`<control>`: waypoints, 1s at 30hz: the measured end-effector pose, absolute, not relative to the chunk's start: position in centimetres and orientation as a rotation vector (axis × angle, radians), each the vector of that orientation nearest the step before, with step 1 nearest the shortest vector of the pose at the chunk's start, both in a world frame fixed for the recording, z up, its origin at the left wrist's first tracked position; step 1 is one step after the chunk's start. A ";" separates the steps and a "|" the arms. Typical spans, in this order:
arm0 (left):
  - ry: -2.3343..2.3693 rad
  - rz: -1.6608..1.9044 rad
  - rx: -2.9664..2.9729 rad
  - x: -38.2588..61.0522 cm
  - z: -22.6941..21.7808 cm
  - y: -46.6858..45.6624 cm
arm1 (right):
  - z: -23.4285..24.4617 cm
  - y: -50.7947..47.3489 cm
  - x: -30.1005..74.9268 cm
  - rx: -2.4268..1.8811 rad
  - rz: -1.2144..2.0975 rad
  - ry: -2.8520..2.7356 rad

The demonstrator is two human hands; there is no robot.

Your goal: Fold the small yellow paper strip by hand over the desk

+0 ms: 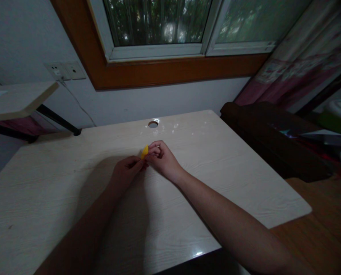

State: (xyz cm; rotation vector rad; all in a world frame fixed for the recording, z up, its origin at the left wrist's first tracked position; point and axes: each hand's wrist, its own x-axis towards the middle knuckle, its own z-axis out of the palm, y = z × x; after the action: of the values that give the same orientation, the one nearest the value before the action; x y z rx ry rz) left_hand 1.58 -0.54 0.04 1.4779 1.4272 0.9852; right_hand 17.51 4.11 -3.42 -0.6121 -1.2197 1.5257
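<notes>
Out past the middle of the pale wood-grain worktop [230, 172], nearer its far edge than its near one, a small yellow piece [145, 151] sits between two bare hands. It's on the near side of the round hole [153, 124] by that far edge, and well in from the far right corner. Left hand [126, 172] has thumb and index finger pinched together at the lower end of it. Right hand [162, 157] has its fingers curled in, tips right up against the other side; can't really tell if they're gripping or just steadying.

As for handling, my guess is it weighs next to nothing. Looks thin, maybe paper or soft plastic, too small and dim to say which. If it's paper, it'd crease or tear easily, so a light fingertip pinch beats a hard squeeze. Slippery? Probably not much, but a matte or glossy finish is tough to call in this light. Best grab is probably the lower end, where the left hand has it, with the other fingertips along the right-hand edge, leaving the upper tip free so nothing gets crushed.
</notes>
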 end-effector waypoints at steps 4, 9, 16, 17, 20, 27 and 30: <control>1.426 0.981 1.498 1.5 -0.1 -0.4 | -3.3 4.1 17.5 -0.638 1.521 -1.215; 1.423 0.988 1.499 1.4 -0.3 -0.4 | -3.0 3.9 17.6 -0.639 1.527 -1.213; 1.428 0.983 1.479 1.5 -0.3 -0.5 | -2.9 3.9 17.6 -0.609 1.514 -1.238; 1.433 0.979 1.477 1.5 -0.2 -0.5 | -3.0 3.9 17.6 -0.608 1.510 -1.234; 1.443 0.965 1.486 1.5 0.0 -0.5 | -3.2 4.0 17.5 -0.605 1.510 -1.223; 1.447 0.961 1.517 1.6 0.2 -0.6 | -3.0 4.0 17.5 -0.609 1.518 -1.194; 1.449 0.968 1.510 1.7 0.2 -0.6 | -2.7 3.9 17.5 -0.632 1.514 -1.189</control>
State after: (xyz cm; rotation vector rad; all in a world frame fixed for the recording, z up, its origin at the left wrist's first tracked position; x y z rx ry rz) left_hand 1.68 -0.60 0.21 1.5098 1.4490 0.9678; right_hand 17.52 3.87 -2.74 -0.6324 -1.1889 1.5138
